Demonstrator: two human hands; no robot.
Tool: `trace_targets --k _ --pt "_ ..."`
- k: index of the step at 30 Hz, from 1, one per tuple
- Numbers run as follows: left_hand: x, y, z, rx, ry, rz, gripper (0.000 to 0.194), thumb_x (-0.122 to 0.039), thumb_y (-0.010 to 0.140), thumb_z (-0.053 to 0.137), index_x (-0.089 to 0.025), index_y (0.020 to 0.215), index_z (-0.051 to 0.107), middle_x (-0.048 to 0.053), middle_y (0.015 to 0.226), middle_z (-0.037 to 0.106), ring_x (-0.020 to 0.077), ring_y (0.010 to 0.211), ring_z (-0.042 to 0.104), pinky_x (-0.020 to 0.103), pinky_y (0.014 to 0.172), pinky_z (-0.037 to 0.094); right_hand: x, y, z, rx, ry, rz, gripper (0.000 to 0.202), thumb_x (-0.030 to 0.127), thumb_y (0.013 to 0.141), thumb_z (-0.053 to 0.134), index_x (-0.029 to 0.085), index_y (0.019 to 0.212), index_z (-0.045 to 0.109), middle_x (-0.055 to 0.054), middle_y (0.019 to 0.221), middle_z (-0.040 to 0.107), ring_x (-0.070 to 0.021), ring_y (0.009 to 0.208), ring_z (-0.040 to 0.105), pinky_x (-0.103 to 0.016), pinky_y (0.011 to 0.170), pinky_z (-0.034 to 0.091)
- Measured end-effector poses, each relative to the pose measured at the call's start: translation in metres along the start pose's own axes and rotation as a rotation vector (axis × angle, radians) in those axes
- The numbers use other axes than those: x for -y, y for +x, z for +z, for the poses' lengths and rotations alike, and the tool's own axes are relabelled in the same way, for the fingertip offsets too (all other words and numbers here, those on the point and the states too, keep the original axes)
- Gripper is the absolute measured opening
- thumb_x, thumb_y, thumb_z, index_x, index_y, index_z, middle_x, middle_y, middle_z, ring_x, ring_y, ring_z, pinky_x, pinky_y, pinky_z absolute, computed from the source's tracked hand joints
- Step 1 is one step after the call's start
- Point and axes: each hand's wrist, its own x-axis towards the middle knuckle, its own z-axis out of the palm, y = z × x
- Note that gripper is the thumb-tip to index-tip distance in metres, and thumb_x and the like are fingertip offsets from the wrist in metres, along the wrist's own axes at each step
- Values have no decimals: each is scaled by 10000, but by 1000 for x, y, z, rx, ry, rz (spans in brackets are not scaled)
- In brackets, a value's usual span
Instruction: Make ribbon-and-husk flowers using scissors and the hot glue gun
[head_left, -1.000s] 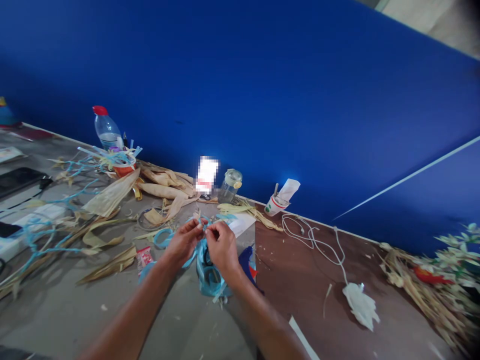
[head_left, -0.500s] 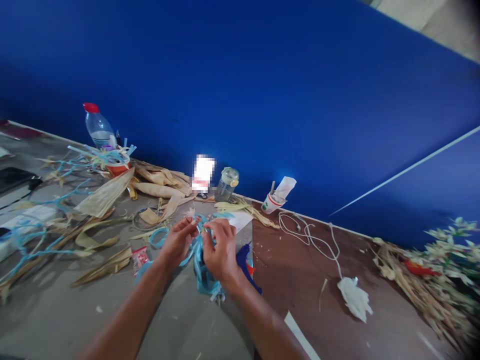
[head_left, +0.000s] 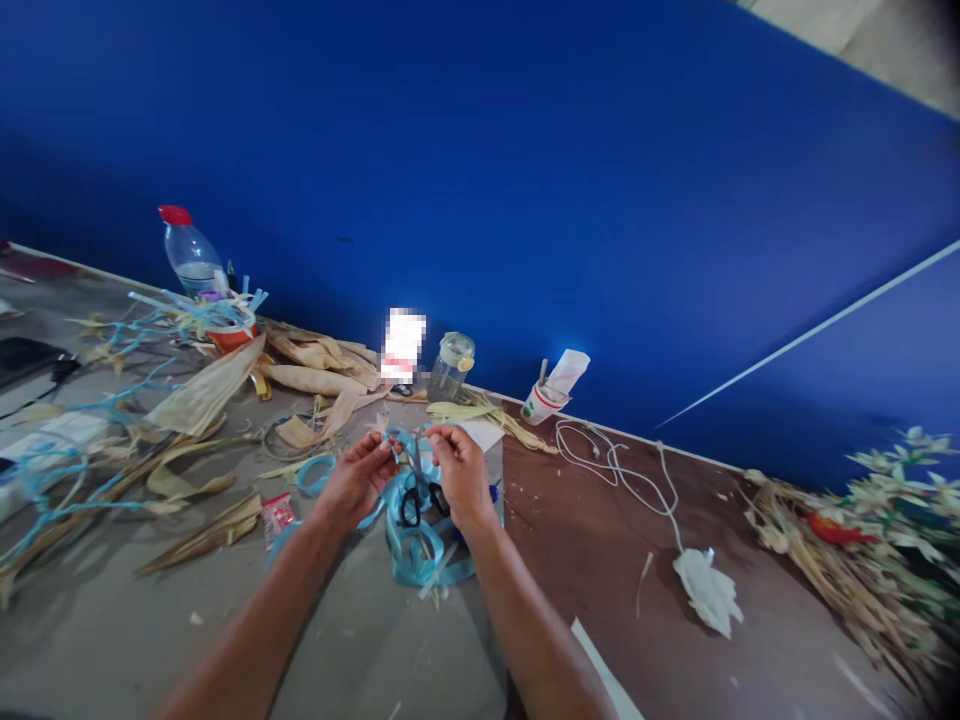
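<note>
My left hand is closed in a pinch at a thin piece of light blue ribbon. To its right my right hand has thumb and forefinger pressed together; whatever is between them is too small to make out. Black-handled scissors lie between the hands, blades pointing away, on top of a loose heap of light blue ribbon. A smaller ribbon loop sits left of my left hand. Beside my left forearm is a red and white packet.
Dry corn husks and blue-wrapped stems spread over the left side. A clear jar, a paper cup and a red-capped bottle stand along the blue partition. White cable and white flowers are rightward.
My right hand has moved slightly right and up, away from the ribbon heap. The scissors' handles and more of the ribbon now show between the hands. My left hand stays almost in place.
</note>
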Motion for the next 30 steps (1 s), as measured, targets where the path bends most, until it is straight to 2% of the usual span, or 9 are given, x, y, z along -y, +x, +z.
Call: trace_targets --k 4,10,15,19,21,24,30 --pt "2 1 -1 4 54 32 242 -153 564 829 -135 703 632 23 692 663 98 598 595 183 546 483 4 1 4 80 -34 7 185 309 768 527 178 796 653 7 676 607 -130 596 510 -240 565 395" --pt "6 4 -6 55 159 69 239 -235 579 828 -141 732 671 -4 680 616 71 574 527 175 543 429 4 2 12 132 -54 20 140 292 741 560 179 759 640 -3 710 643 -140 656 563 -242 618 440" --pt "8 5 -6 75 388 203 232 -333 625 795 -155 697 665 -28 602 563 67 537 440 186 512 349 1 2 18 109 -52 64 114 270 675 621 177 739 632 0 701 634 -141 649 564 -248 624 449" --pt "7 3 0 20 500 282 302 -403 570 811 -163 672 657 -21 605 589 89 550 445 209 518 343 -3 2 20 92 -30 83 113 272 658 636 183 727 626 14 671 625 -138 639 559 -244 618 444" --pt "7 2 2 6 501 307 306 -399 542 823 -174 663 656 -22 599 592 97 552 453 214 518 349 -5 3 20 96 -13 74 104 278 667 630 185 713 620 21 648 613 -134 625 550 -240 606 437" --pt "7 1 -1 29 449 302 256 -350 581 812 -180 719 679 -20 600 588 92 529 449 212 510 350 -7 2 21 82 38 52 121 303 693 620 183 700 605 24 633 592 -128 607 528 -236 585 425" --pt "2 0 -2 -12 158 214 227 -270 606 802 -151 760 683 18 735 644 88 566 513 223 573 419 -4 -3 22 11 142 14 165 330 698 628 180 755 586 17 671 575 -126 621 508 -240 600 422"
